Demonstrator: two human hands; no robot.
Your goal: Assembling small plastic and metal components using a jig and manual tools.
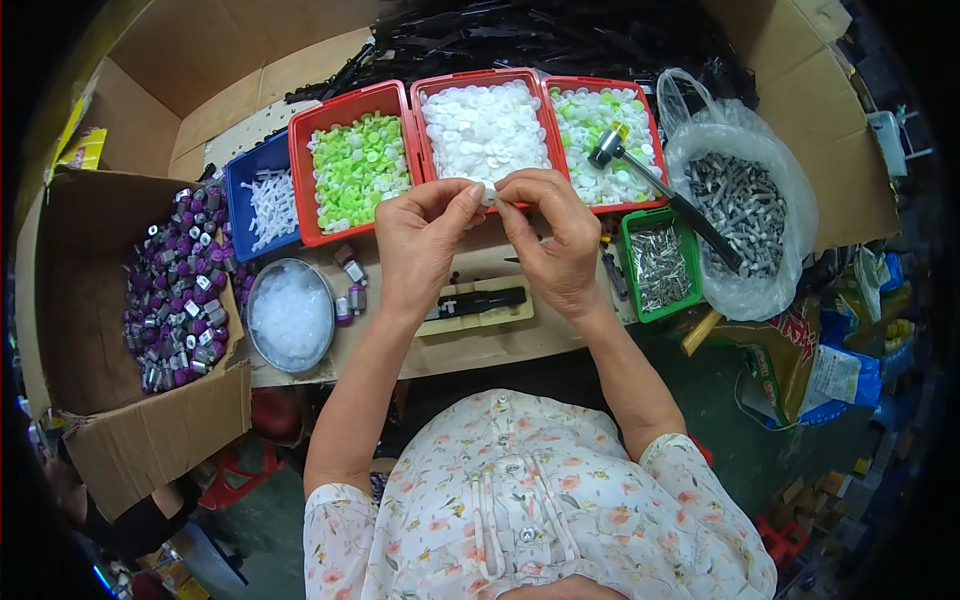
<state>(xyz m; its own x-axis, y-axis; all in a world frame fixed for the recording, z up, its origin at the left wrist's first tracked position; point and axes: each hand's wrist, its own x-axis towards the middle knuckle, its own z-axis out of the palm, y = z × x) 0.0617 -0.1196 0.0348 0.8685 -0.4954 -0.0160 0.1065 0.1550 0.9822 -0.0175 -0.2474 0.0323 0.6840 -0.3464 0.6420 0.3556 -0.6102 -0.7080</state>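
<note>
Above the near edge of the red bin of white caps [485, 120], both hands meet at their fingertips. My left hand [425, 240] pinches a small whitish round piece [488, 196], and the fingers of my right hand [555, 240] close on its other side. Fingers partly cover the piece, so its full shape is hidden. Below and between my wrists, a black elongated part [480, 303] lies in a pale yellow fixture [465, 326] on the table. A few grey-and-purple pieces [350, 300] sit beside my left forearm.
Red bins of green caps [360, 160] and mixed caps [590, 110] flank the middle one. A hammer [660, 185] rests across the right bin and a plastic bag of grey parts [735, 200]. Nearby are a metal bowl [290, 315], a green basket of metal pins [660, 265] and a cardboard box [150, 410].
</note>
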